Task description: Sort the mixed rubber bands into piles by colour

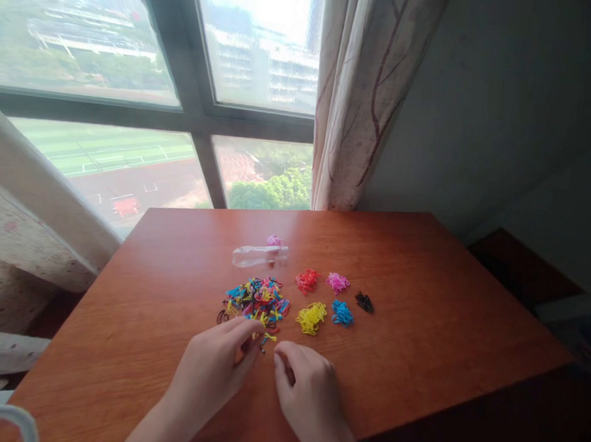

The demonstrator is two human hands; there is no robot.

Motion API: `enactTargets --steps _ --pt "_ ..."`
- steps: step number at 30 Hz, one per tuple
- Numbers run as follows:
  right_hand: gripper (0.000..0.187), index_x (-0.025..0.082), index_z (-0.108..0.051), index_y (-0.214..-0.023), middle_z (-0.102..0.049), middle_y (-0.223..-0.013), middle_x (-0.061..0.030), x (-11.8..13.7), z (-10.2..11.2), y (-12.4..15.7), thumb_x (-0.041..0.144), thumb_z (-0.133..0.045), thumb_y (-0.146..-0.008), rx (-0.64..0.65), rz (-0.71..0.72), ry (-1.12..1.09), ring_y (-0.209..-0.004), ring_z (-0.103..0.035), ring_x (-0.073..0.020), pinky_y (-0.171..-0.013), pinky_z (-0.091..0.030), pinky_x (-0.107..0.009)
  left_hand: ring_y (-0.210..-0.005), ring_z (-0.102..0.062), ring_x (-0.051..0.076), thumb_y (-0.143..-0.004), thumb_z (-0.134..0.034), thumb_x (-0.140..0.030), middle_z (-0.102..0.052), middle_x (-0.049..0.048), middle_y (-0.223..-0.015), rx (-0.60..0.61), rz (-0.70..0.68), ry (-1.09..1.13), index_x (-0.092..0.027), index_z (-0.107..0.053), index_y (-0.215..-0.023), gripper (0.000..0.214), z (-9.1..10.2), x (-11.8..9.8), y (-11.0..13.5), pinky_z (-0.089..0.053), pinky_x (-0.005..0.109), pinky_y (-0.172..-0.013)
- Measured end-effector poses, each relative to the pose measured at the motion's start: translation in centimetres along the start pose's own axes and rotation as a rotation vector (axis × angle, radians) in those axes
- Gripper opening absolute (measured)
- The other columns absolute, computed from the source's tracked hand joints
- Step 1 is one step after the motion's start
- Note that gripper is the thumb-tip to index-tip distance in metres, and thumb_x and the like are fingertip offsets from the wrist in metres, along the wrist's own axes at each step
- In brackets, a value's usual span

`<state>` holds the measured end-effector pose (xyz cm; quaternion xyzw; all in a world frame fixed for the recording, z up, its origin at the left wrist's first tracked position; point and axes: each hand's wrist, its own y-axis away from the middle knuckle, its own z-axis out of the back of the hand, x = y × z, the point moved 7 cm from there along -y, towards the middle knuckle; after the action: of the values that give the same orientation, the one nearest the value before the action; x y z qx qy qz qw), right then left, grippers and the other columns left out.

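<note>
Mixed bands (257, 297): one loose pile of small elastic loops, in yellow, blue, red, pink and black; on the table, left of the sorted heaps and just beyond the left hand. A few strays lie at its near edge, among them a yellow band (270, 337).

Left hand (224, 353): thumb and fingers drawn together at the pile's near edge, a posture suited to picking at small loops. Whether a band is between the fingertips cannot be told.

Right hand (308, 382): fingers curled, thumb close to the forefinger, low over the table, nearest the yellow heap. Whether it holds anything cannot be told.

Heaps, five, one colour each, right of the pile: red heap (307, 281) and pink heap (338, 283) behind; yellow heap (311, 317) and blue heap (342, 314) in front; black heap (364, 302) outermost. Gaps between them presumably keep the colours from mingling, within the right hand's reach.

Clear bag (253, 256): lying behind the pile, apparently set aside to free the working area; a pink item (274, 240) at its far edge, not identifiable.

Table (445, 303): reddish-brown wood, against the window (200, 102), which likely lights the work. Curtain (356, 98) at the right; grey wall (461, 124) beyond.
</note>
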<state>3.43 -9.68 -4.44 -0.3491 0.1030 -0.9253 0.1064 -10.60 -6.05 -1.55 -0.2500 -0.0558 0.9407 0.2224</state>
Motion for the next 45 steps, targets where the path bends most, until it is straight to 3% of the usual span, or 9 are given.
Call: enactTargets --steps 7,15,22,27,31,37,45 --pt "0.016 0.021 -0.055 -0.074 -0.064 -0.069 0.0012 -0.3 -0.5 0.1 0.01 -0.047 -0.084 0.004 0.006 0.069 -0.064 -0.06 -0.0135 -0.059 -0.025 -0.027 -0.069 -0.066 0.016 -0.089 -0.048 -0.019 -0.069 -0.0006 -0.078 0.21 -0.102 -0.155 -0.023 -0.064 -0.081 0.018 -1.9 -4.0 -5.6 -0.04 0.023 -0.056" --pt "0.016 0.021 -0.056 -0.073 -0.064 -0.068 0.0014 -0.1 -0.5 0.1 0.01 -0.051 -0.083 0.022 0.023 0.118 -0.063 -0.06 -0.0128 -0.058 -0.026 -0.025 -0.07 -0.068 0.018 -0.087 -0.053 -0.021 -0.071 0.0007 -0.08 0.212 -0.14 -0.167 -0.025 -0.066 -0.087 0.013 -3.0 -5.0 -7.5 -0.041 0.024 -0.056" --pt "0.017 0.023 -0.058 -0.081 -0.066 -0.074 0.0016 0.3 -0.2 0.0 0.012 -0.047 -0.088 0.033 0.015 0.048 -0.069 -0.061 -0.0144 -0.061 -0.03 -0.025 -0.075 -0.069 0.018 -0.089 -0.048 -0.02 -0.072 0.0016 -0.083 0.134 -0.082 -0.153 -0.024 -0.066 -0.09 0.019 -0.4 -2.5 -5.6 -0.044 0.023 -0.06" --pt "0.015 0.024 -0.057 -0.083 -0.066 -0.075 0.0019 0.4 -0.3 0.0 0.014 -0.048 -0.09 0.061 0.0 0.079 -0.07 -0.061 -0.0154 -0.061 -0.03 -0.026 -0.067 -0.067 0.017 -0.092 -0.048 -0.03 -0.071 -0.0006 -0.078 0.083 0.046 -0.113 -0.025 -0.066 -0.089 0.018 1.0 0.8 -2.2 -0.045 0.024 -0.058" --pt "0.012 0.025 -0.056 -0.083 -0.065 -0.075 0.0027 0.6 -0.6 -0.2 0.015 -0.053 -0.089 0.088 -0.017 0.128 -0.07 -0.061 -0.0162 -0.06 -0.029 -0.027 -0.064 -0.067 0.015 -0.092 -0.05 -0.032 -0.072 -0.0017 -0.079 0.034 0.085 -0.032 -0.025 -0.066 -0.093 0.018 0.9 2.2 0.6 -0.048 0.023 -0.059" --pt "0.011 0.025 -0.058 -0.087 -0.067 -0.079 0.0029 1.2 -1.4 -0.9 0.014 -0.057 -0.087 0.106 -0.009 0.112 -0.073 -0.062 -0.0169 -0.062 -0.029 -0.027 -0.072 -0.072 0.014 -0.09 -0.051 -0.028 -0.076 -0.0018 -0.088 -0.06 0.075 0.036 -0.026 -0.067 -0.095 0.017 0.0 2.5 3.0 -0.053 0.02 -0.065" --pt "0.016 0.023 -0.059 -0.08 -0.063 -0.07 0.0027 1.0 -1.1 -1.4 0.014 -0.049 -0.089 0.03 -0.003 0.024 -0.063 -0.059 -0.0142 -0.059 -0.03 -0.026 -0.076 -0.074 0.015 -0.091 -0.049 -0.029 -0.077 -0.0012 -0.09 -0.126 0.051 0.02 -0.026 -0.067 -0.093 0.018 -0.2 1.9 3.1 -0.055 0.02 -0.066"
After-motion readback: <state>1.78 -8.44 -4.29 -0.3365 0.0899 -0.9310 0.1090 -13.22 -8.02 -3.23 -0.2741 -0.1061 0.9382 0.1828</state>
